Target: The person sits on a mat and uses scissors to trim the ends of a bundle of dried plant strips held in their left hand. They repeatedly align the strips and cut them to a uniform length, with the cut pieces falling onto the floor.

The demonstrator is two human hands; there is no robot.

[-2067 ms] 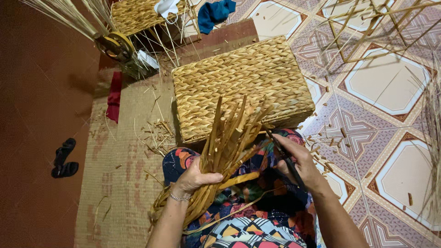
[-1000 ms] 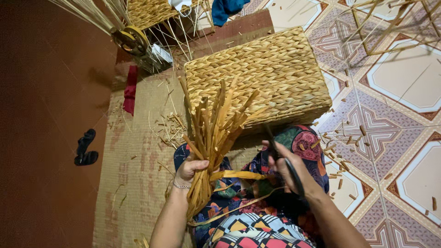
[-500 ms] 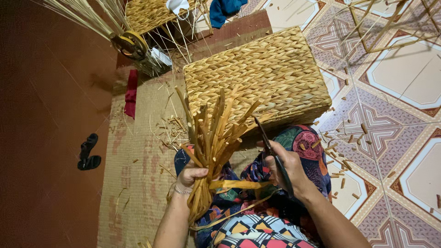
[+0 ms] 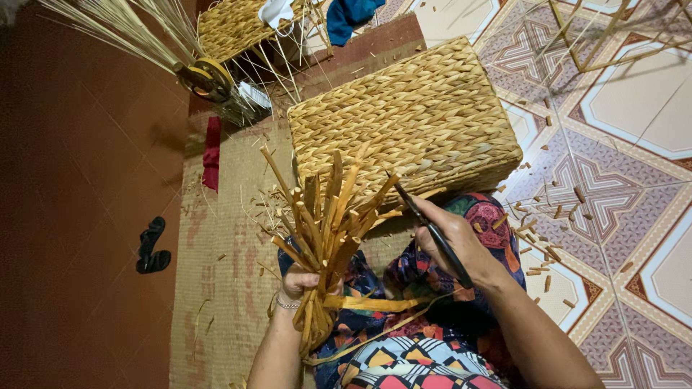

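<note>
A person seated on a mat holds a bundle of dried straw strips in one hand and a dark tool in the other.

Nearest, over the patterned cloth (image 4: 425,356) on the lap, the left hand (image 4: 306,282) has its grip clenched around the waist of the straw bundle (image 4: 328,238), whose strips fan upward and outward. Just right of it, the right hand (image 4: 458,241) grips a slim dark tool (image 4: 431,232), its tip touching the bundle's right edge. Beyond both sits a woven basket (image 4: 411,119) on the mat (image 4: 223,238). Cut straw bits (image 4: 551,252) lie scattered on the tiled floor (image 4: 649,144) to the right. Far left, dark sandals (image 4: 153,246) rest on the red floor; loose stalks (image 4: 122,29) and a blue cloth (image 4: 349,14) lie farthest.
</note>
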